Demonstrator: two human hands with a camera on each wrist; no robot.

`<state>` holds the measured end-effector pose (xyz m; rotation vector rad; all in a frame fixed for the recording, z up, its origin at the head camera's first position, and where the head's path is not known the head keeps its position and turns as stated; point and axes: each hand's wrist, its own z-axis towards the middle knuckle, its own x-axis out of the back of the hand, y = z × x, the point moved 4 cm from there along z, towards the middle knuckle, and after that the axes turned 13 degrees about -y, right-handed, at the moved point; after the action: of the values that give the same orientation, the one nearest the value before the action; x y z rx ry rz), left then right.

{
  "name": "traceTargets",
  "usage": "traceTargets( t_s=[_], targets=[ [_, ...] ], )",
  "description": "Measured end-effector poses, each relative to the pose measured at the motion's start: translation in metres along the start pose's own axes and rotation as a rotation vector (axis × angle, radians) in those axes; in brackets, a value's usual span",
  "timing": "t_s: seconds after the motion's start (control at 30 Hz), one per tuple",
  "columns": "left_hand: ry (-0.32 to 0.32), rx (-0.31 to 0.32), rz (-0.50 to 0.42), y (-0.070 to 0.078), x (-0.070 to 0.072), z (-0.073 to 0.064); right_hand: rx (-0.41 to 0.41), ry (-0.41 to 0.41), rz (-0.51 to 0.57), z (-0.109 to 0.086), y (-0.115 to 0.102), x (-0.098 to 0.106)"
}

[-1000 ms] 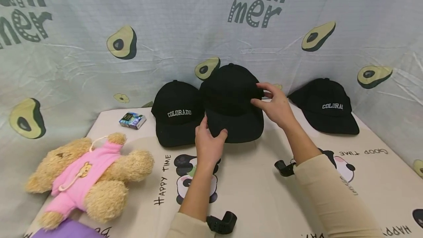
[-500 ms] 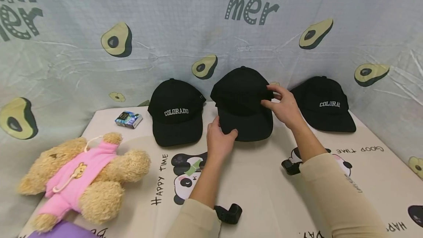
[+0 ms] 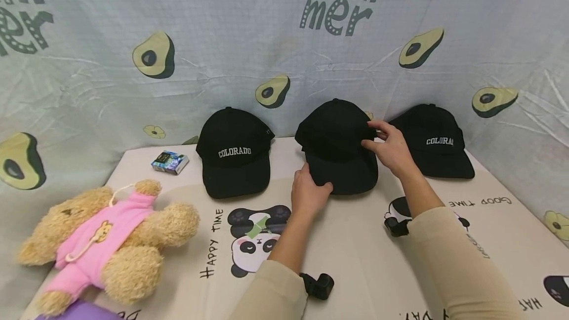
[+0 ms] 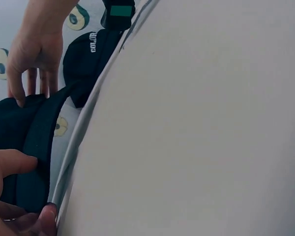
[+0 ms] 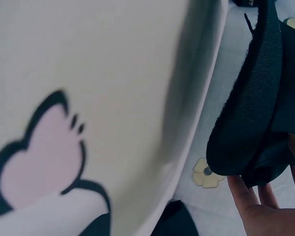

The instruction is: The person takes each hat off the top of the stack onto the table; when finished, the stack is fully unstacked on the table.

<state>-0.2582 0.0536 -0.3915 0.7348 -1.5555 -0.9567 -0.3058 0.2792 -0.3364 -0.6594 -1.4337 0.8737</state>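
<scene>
Both hands hold a black baseball cap (image 3: pixel 338 135) near the back of the table, its brim facing forward; no lettering shows on it. The left hand (image 3: pixel 309 194) grips the brim's left edge, thumb on top and fingers beneath, as the left wrist view also shows around the cap (image 4: pixel 32 132). With thumb and fingers, the right hand (image 3: pixel 393 148) pinches the right side of the crown. In the right wrist view the right hand (image 5: pixel 273 216) is at the lower edge of the cap (image 5: pixel 250 103).
To the left stands a black COLORADO cap (image 3: pixel 235 162); another lettered cap (image 3: pixel 437 149) sits at right, partly behind the right hand. A small blue box (image 3: pixel 170 162) and a teddy bear (image 3: pixel 111 241) in pink lie on the left. A patterned curtain (image 3: pixel 213 38) closes off the back.
The held cap has moved right and lowered toward the table, with both hands still on it. A gap has opened between it and the left cap, which it overlapped before.
</scene>
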Motion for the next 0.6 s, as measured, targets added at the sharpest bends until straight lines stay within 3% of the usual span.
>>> traceTargets(
  t_s=[0.27, 0.6],
  targets=[
    [-0.086, 0.016, 0.15, 0.011, -0.017, 0.004, -0.012, 0.042, 0.069, -0.004, 0.017, 0.008],
    [-0.118, 0.039, 0.402, 0.019, -0.032, 0.015, -0.061, 0.05, 0.135, 0.0, 0.031, 0.015]
  ],
)
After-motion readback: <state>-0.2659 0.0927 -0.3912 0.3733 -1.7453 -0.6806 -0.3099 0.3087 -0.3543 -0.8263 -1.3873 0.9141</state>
